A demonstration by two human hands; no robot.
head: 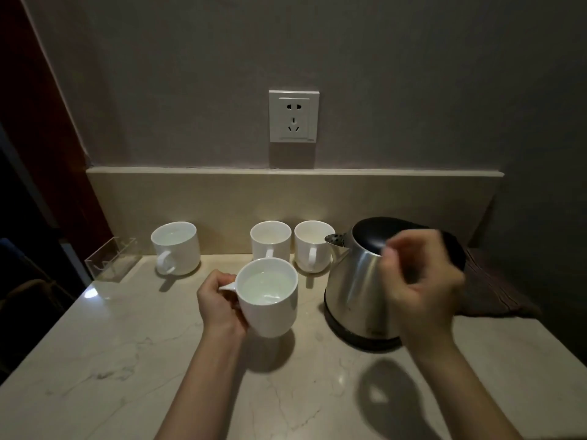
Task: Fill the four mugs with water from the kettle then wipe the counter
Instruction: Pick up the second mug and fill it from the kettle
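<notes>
Our left hand [219,300] grips the handle of a water-filled white mug [268,296], lifted above mid-bench [127,360]; our right hand [419,281], blurred, fingers curled, is at the steel kettle [355,287] toward the right edge, though we cannot tell if it grips; three more mugs [270,239] line the back edge.

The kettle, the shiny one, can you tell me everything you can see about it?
The kettle looks like brushed steel, wide at the bottom and narrow at the top, with a black lid, a black band round its base and a short spout with a strainer pointing left toward the white mugs. It stands upright on the pale marble counter, right of the mug that the left hand holds. The right hand, blurred, is in front of its handle side; whether it touches the kettle is unclear.
</notes>
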